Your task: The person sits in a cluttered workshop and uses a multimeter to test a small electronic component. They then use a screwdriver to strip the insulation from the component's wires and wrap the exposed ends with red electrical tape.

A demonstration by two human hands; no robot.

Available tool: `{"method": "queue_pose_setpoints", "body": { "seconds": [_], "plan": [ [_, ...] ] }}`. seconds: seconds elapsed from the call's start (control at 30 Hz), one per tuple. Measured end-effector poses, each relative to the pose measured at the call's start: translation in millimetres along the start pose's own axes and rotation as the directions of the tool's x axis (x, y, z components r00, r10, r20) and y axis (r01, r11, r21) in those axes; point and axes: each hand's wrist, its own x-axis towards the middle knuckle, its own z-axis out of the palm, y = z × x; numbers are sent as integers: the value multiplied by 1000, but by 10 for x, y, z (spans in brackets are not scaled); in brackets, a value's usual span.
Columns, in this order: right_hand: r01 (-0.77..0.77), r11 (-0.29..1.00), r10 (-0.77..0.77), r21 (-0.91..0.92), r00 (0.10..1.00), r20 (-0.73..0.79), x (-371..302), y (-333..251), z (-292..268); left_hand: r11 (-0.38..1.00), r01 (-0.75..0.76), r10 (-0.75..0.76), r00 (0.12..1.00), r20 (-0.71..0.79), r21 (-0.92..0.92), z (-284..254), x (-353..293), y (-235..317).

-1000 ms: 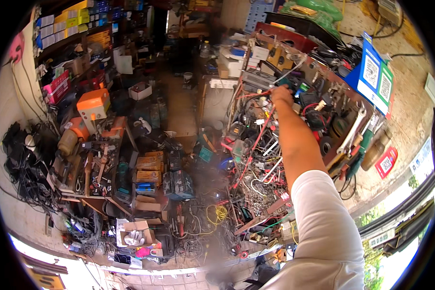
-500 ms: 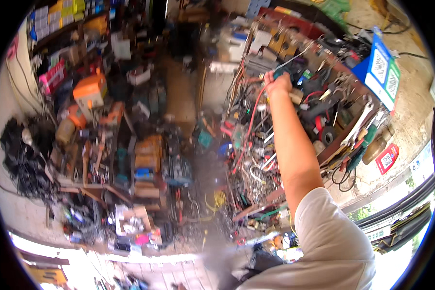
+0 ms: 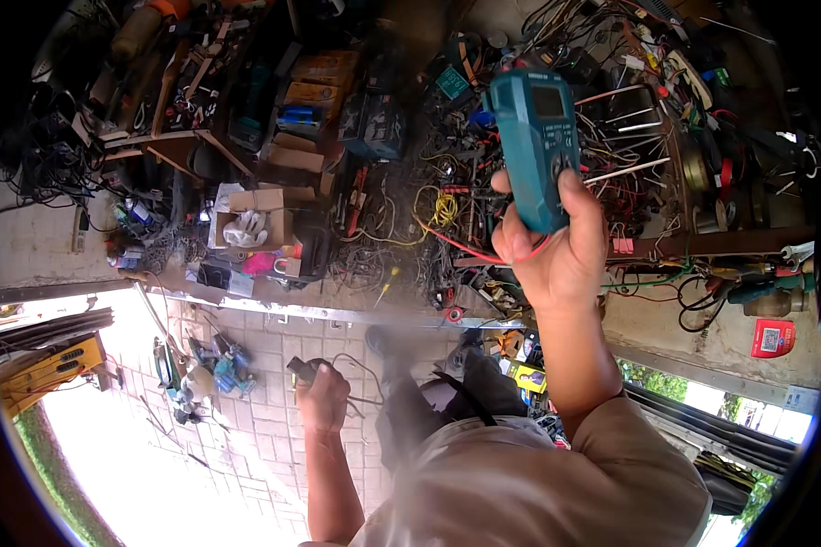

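My right hand is wrapped round the lower end of a teal digital multimeter, raised above the cluttered bench with its small grey screen facing up. My thumb presses near its dial. A red test lead runs from beside the fingers off to the left. Lower down, over the paved ground, my left hand is closed round a small dark object whose kind I cannot make out. A thin grey cable loops out beside that hand.
Tangled wires and hand tools fill the bench at the right. An open cardboard box stands at the left, near a coil of yellow wire. Power tools lie on the paving. A red card is at the far right.
My right hand has come back from the far bench, bringing the multimeter up close. The view has tipped downward, and my left hand with its dark object now shows.
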Motion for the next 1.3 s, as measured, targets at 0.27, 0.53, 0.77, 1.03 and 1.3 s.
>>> {"method": "queue_pose_setpoints", "body": {
  "seconds": [0.27, 0.53, 0.77, 1.03, 1.3],
  "plan": [
    [-213, 977, 212, 1, 973, -96, -976, 390, -347, 796, 492, -459, 871, 178, -353, 830, 53, -680],
    [-537, 839, 480, 93, 648, -592, -2166, 233, -1566, 863, 193, -398, 829, -393, -466, -1454, 893, -1683],
    [-574, 808, 342, 129, 280, -897, -2879, 157, -2820, 911, 149, -385, 639, -666, -384, -2061, 880, -1832],
    [-770, 637, 307, 34, 213, -928, -3209, 753, -4073, 992, 82, -122, 836, -534, -98, -1441, 1021, -1963],
    [-798, 559, 64, -226, 313, -947, -2909, 2238, -6102, 887, 419, -404, 908, -114, 195, -1020, 1553, -3033]
  ]
}}
